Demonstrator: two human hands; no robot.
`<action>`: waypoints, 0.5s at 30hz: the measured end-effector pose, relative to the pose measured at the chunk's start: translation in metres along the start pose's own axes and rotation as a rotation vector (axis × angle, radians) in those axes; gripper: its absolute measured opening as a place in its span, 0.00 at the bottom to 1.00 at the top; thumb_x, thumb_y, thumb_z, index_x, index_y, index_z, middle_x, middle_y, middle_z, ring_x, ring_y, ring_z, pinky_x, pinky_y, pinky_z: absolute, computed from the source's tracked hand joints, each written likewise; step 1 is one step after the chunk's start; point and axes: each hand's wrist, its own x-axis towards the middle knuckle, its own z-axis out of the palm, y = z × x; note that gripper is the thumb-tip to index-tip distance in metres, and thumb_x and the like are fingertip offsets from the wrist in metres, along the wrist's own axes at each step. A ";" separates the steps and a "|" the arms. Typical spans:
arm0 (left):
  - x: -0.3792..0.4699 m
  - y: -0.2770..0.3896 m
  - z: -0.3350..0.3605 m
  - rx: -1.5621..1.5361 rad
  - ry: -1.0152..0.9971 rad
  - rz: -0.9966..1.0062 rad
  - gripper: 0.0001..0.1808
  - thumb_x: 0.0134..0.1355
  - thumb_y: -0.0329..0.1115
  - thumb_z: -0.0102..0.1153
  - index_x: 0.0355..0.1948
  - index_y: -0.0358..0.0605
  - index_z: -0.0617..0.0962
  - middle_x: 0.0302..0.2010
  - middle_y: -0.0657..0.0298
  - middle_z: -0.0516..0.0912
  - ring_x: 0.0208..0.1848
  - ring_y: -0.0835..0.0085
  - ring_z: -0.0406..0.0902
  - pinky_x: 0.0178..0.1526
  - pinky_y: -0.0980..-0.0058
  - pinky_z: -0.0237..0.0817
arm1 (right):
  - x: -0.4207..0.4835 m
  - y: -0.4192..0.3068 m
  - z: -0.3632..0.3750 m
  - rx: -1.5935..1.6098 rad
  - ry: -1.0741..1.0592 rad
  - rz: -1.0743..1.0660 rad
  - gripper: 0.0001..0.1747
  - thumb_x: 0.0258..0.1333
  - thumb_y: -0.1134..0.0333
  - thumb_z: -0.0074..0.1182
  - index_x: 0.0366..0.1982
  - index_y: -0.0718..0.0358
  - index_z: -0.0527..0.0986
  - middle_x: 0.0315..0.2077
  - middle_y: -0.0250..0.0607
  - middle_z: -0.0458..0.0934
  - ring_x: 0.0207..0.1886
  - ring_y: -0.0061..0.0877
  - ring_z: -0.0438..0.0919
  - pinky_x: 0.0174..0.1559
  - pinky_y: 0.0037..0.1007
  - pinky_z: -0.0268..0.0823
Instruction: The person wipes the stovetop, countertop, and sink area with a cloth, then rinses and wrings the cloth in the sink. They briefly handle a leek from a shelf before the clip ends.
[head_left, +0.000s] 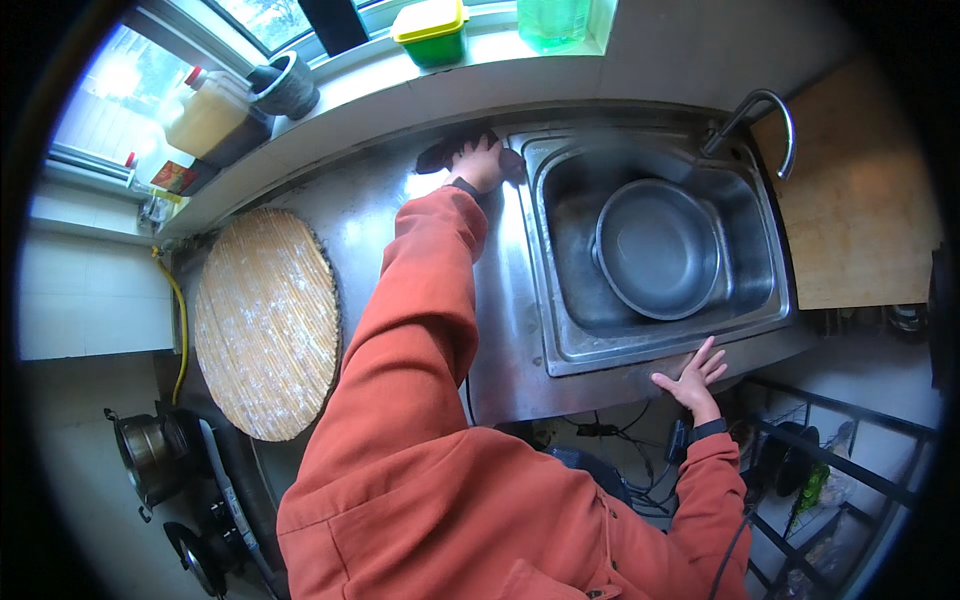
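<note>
At the back of the steel counter (499, 315), my left hand (478, 163) lies over a dark, bunched cloth (436, 156), pressing it against the surface just left of the sink. Part of the cloth is hidden under the palm. My right hand (691, 381) is empty, its fingers spread at the counter's front edge below the sink. Inside the stainless steel sink (574, 292) sits a round grey metal basin (660, 247), with nothing seen in it. A curved faucet (784, 135) rises at the sink's back right corner.
A round slatted board (266, 322) with white powdery marks lies on the left. Above, the windowsill carries a stone mortar (289, 90), a large jug (214, 116) and a yellow-lidded green box (431, 34). A wooden board (862, 202) adjoins the sink; a black rack (840, 457) stands lower right.
</note>
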 end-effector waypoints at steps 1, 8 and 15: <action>0.004 0.002 -0.003 0.002 -0.026 -0.026 0.33 0.58 0.42 0.51 0.65 0.58 0.59 0.69 0.51 0.52 0.68 0.42 0.48 0.65 0.44 0.45 | 0.000 -0.001 -0.001 0.002 -0.004 0.012 0.83 0.25 0.44 0.73 0.63 0.52 0.16 0.62 0.66 0.13 0.64 0.61 0.13 0.64 0.57 0.22; -0.081 0.019 0.007 0.006 -0.021 0.274 0.32 0.55 0.35 0.56 0.62 0.56 0.64 0.66 0.52 0.59 0.67 0.47 0.54 0.61 0.47 0.52 | -0.001 -0.003 -0.005 -0.021 -0.021 0.017 0.81 0.29 0.41 0.70 0.62 0.50 0.15 0.63 0.63 0.14 0.65 0.59 0.14 0.65 0.56 0.23; -0.301 0.085 0.046 -0.071 -0.114 0.406 0.29 0.55 0.30 0.56 0.60 0.51 0.67 0.66 0.55 0.60 0.69 0.51 0.51 0.65 0.50 0.48 | 0.007 0.000 0.001 -0.034 -0.009 -0.022 0.81 0.27 0.37 0.69 0.63 0.51 0.16 0.63 0.62 0.13 0.65 0.58 0.13 0.65 0.56 0.22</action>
